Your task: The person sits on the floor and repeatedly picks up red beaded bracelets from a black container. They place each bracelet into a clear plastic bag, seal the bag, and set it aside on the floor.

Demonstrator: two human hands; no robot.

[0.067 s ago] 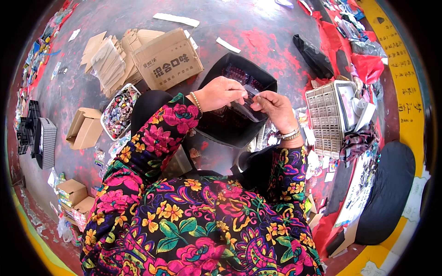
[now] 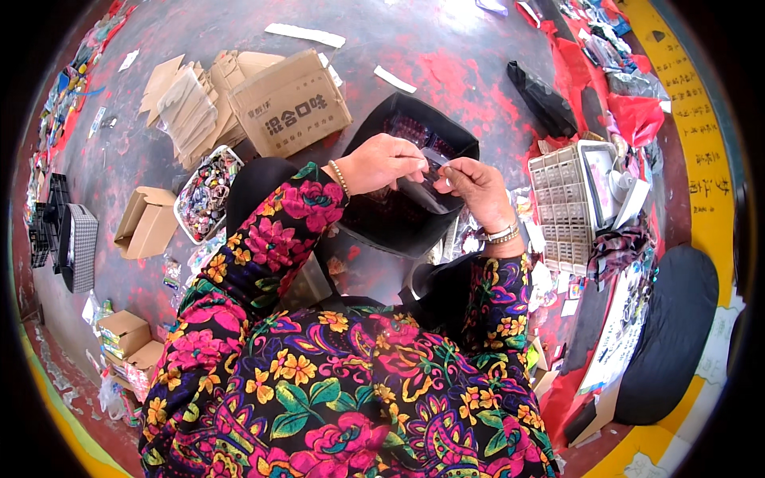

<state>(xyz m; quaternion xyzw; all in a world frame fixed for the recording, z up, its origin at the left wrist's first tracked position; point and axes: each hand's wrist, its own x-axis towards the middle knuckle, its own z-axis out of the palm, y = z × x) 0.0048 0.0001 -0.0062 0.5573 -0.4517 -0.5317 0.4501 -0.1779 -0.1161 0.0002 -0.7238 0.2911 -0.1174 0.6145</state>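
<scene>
Red-stained concrete floor [image 2: 446, 56] fills the scene, strewn with cardboard and scraps. Over a black bin [image 2: 414, 171] in the middle, the left hand [image 2: 382, 163] and right hand [image 2: 472, 187] meet, each pinching an edge of a small clear bag [image 2: 429, 177] between thumb and fingertips; the bag is so transparent that its outline and contents are hard to make out. Dark reddish pieces lie inside the bin, too small to identify, and the bin's near wall is hidden behind the floral sleeves. Far left of the bin sits a printed carton [image 2: 291, 103] beside flattened cardboard [image 2: 187, 99]. Left, a white tray [image 2: 209, 193] holds mixed small items. Right of the hands stands a gridded basket [image 2: 562, 207], and a black cushion [image 2: 673, 334] is partly cut off by the rim.
</scene>
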